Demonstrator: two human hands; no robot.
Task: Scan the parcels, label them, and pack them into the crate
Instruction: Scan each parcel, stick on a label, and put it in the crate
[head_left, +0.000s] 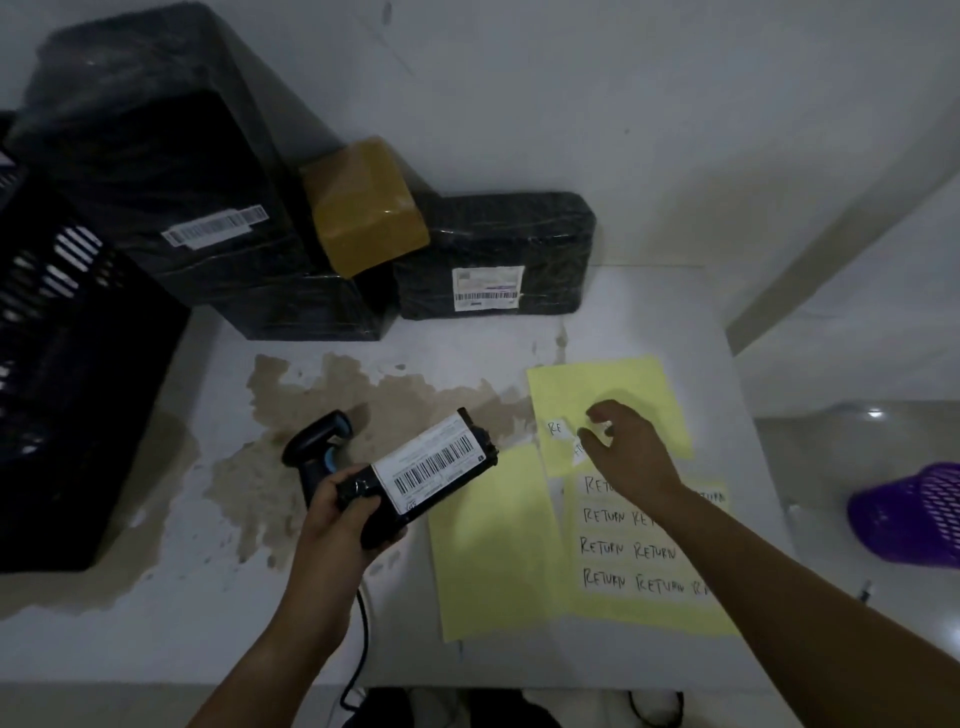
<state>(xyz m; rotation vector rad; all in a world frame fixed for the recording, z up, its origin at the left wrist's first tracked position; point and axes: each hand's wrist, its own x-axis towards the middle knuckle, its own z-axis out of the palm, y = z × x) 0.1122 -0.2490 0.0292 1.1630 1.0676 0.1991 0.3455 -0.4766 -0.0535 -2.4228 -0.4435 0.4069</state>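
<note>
My left hand (337, 506) grips a small black parcel (431, 470) with a white barcode label, held above the table. Just behind it a black barcode scanner (319, 444) lies on the table, its cable running off the front edge. My right hand (623, 441) hovers over a yellow sticker sheet (602, 395), fingers curled at a white RETURN sticker (558, 428) that is partly peeled; whether it pinches the sticker is unclear. A lower yellow sheet (623, 551) carries rows of RETURN stickers. The black slatted crate (62, 364) stands at the left.
Several black-wrapped parcels (498, 254) and a brown-taped parcel (363, 208) are stacked against the back wall. A blank yellow sheet (488, 545) lies mid-table. The white table (208, 634) has a worn brown patch. A purple basket (914, 514) sits off the right edge.
</note>
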